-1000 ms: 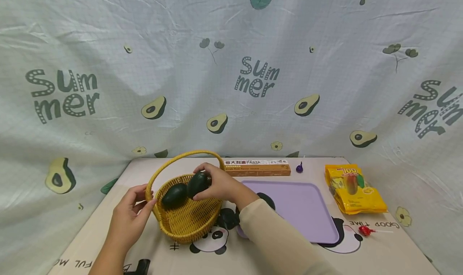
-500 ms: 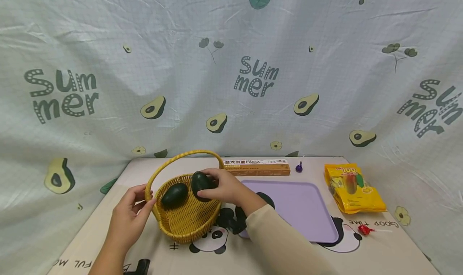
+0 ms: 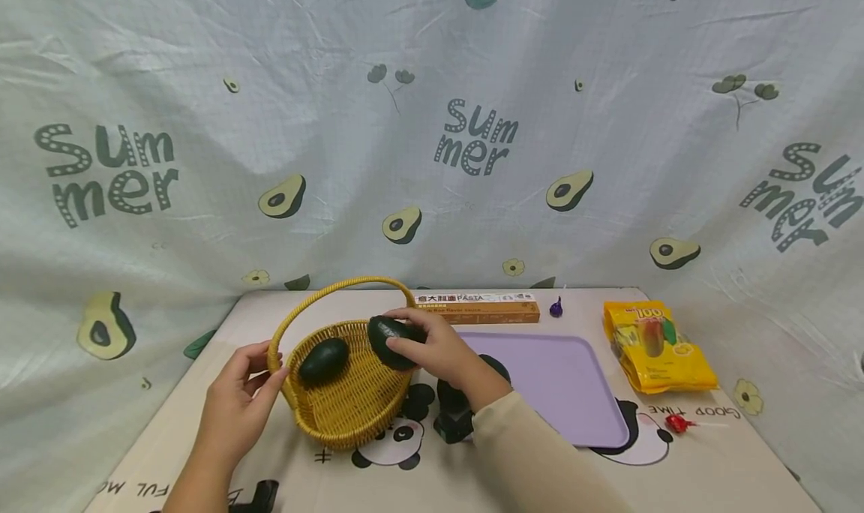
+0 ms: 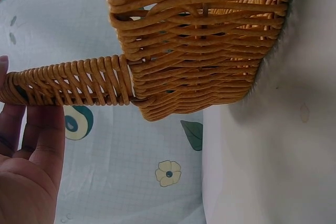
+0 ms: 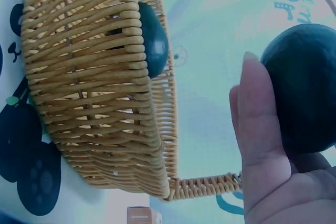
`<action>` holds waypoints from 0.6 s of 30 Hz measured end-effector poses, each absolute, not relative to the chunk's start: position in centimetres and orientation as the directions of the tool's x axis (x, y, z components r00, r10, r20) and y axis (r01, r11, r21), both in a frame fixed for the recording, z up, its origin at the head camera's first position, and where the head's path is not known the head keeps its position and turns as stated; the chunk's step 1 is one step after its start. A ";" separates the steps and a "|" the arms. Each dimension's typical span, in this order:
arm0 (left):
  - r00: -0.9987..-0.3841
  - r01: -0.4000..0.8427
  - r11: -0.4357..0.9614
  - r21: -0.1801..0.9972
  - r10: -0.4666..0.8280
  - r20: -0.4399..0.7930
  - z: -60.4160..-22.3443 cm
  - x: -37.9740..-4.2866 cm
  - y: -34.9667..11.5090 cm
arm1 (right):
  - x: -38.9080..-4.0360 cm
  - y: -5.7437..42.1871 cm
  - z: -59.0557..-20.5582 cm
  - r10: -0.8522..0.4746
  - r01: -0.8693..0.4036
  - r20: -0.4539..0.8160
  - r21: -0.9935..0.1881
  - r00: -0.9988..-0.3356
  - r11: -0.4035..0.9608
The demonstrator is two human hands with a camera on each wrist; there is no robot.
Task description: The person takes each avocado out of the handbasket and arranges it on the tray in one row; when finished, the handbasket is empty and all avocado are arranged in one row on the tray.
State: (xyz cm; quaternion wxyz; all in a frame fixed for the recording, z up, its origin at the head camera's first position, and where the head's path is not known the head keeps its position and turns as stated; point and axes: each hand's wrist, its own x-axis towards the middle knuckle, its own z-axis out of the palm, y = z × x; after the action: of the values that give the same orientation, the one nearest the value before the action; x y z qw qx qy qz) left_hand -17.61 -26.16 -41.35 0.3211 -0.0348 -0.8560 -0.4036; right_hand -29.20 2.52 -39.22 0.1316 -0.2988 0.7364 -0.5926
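Observation:
My left hand [image 3: 239, 404] pinches the left side of the handle of a yellow wicker basket [image 3: 344, 430] between thumb and fingers. In the left wrist view, fingers lie against the woven handle [image 4: 68, 83]. My right hand [image 3: 439, 348] grips a dark green avocado [image 3: 394, 342] over the basket's right rim, thumb on its near side. A second avocado [image 3: 324, 361] lies inside the basket at the left; the right wrist view shows this avocado [image 5: 153, 40] above the rim. The held avocado [image 5: 304, 87] is apart from the basket in that view.
A lilac tray [image 3: 560, 378] lies right of the basket, with a dark rounded thing [image 3: 498, 366] on it, partly behind my right wrist. Behind stand a pasta box [image 3: 479, 314] and a purple lollipop [image 3: 556, 307]. Farther right are a yellow bag [image 3: 658, 348] and a red lollipop [image 3: 678, 423].
My right hand has lifted the avocado from beside the other one and moved it right, to above the basket's right rim. The left hand has kept its hold on the handle.

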 end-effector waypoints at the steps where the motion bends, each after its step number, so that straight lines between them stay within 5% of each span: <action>1: -0.791 0.318 0.672 0.669 -0.201 0.578 -41.3 -17.6 -26.2 | -29.2 2.6 -39.3 -0.595 -0.268 0.156 -0.958 -0.789 0.104; 18: -0.793 0.305 0.682 0.664 -0.204 0.574 -41.3 -17.6 -26.1 | -29.2 4.9 -39.8 -0.544 -0.228 0.157 -0.971 -0.824 0.065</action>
State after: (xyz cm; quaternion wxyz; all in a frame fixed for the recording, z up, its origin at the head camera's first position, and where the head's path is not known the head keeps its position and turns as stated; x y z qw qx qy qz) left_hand -17.61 -26.07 -41.34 0.3202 -0.0296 -0.8594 -0.3974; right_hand -29.24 4.86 -39.75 0.1257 -0.2688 0.7187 -0.6289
